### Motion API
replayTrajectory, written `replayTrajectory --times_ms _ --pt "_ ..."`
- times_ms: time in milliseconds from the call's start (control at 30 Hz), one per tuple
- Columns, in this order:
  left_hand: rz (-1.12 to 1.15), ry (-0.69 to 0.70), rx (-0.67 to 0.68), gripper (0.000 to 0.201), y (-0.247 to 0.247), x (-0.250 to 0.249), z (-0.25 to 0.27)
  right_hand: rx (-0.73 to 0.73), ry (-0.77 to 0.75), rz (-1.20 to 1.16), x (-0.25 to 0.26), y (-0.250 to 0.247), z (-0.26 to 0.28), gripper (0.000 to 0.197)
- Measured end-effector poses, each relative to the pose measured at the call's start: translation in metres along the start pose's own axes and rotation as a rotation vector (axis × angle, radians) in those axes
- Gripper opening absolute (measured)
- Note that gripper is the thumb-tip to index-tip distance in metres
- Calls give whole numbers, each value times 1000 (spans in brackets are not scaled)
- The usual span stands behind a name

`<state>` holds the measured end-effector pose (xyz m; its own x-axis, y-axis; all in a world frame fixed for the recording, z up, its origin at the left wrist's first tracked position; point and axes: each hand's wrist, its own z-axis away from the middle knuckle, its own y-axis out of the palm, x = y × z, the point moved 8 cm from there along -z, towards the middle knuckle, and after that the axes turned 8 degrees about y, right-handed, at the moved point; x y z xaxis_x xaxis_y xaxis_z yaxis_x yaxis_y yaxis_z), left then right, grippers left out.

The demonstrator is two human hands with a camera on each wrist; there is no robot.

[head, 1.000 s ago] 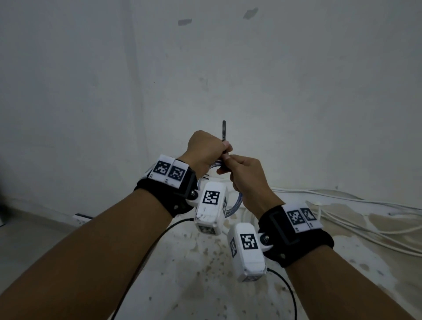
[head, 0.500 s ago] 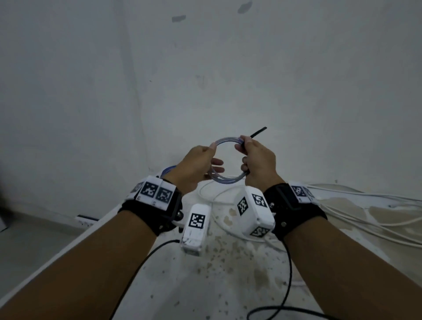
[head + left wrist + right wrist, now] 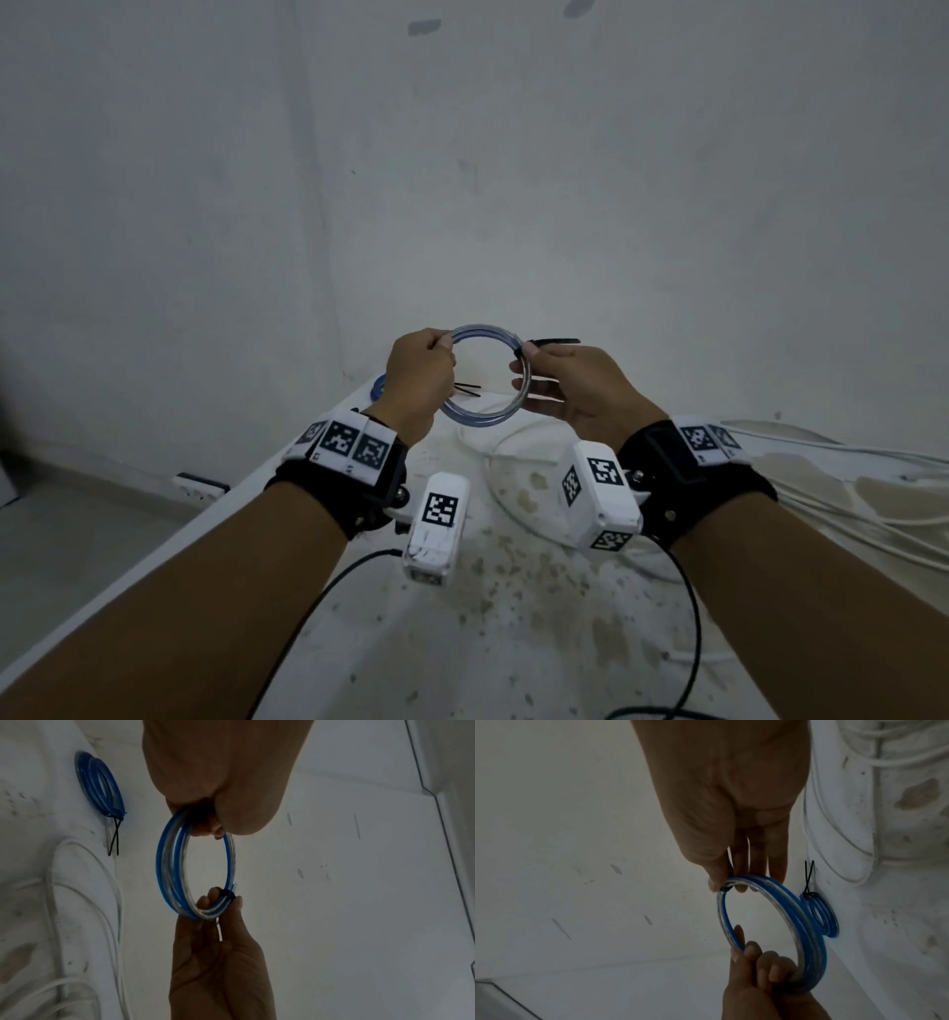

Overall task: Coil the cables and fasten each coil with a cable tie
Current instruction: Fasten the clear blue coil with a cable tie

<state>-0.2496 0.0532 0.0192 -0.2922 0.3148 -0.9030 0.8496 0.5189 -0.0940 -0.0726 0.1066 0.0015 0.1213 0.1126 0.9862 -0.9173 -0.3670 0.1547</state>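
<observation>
A coil of blue and clear cable (image 3: 477, 415) hangs in the air in front of the wall, held between both hands. My left hand (image 3: 444, 344) grips its left side with curled fingers (image 3: 762, 963). My right hand (image 3: 526, 354) pinches its right side just where a black cable tie (image 3: 554, 340) wraps it, between thumb and forefinger (image 3: 237, 902); the other fingers are straight. The tie's tail sticks out to the right. In the left wrist view the coil (image 3: 164, 862) shows as several loops. A second blue coil (image 3: 100, 785) lies on the table (image 3: 411, 642), tied with black ties (image 3: 114, 839).
Loose white cables (image 3: 821, 488) pile up at the table's right and a white loop (image 3: 500, 462) lies under the hands. The stained white table has its left edge (image 3: 205, 519) near a power strip (image 3: 197, 485) on the floor. A bare wall stands close behind.
The hands have moved apart and risen, from clasped together at the tie to opposite sides of the coil. The coil now faces me, and the tie's tail has swung from upright to pointing right.
</observation>
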Motion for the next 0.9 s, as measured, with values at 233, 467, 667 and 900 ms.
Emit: replayTrajectory --times_ms 233,467,667,900 --pt "-26 -55 -8 22 -25 26 -16 -17 -8 231 -11 23 -33 17" --pt "29 -324 38 31 -48 80 -44 -100 76 137 -38 55 -100 18" --pt "-303 -319 113 37 -80 136 -60 -177 23 564 -55 83 -185 34" --pt "-324 -339 154 33 -96 170 -69 -60 6 1009 -86 123 -248 51"
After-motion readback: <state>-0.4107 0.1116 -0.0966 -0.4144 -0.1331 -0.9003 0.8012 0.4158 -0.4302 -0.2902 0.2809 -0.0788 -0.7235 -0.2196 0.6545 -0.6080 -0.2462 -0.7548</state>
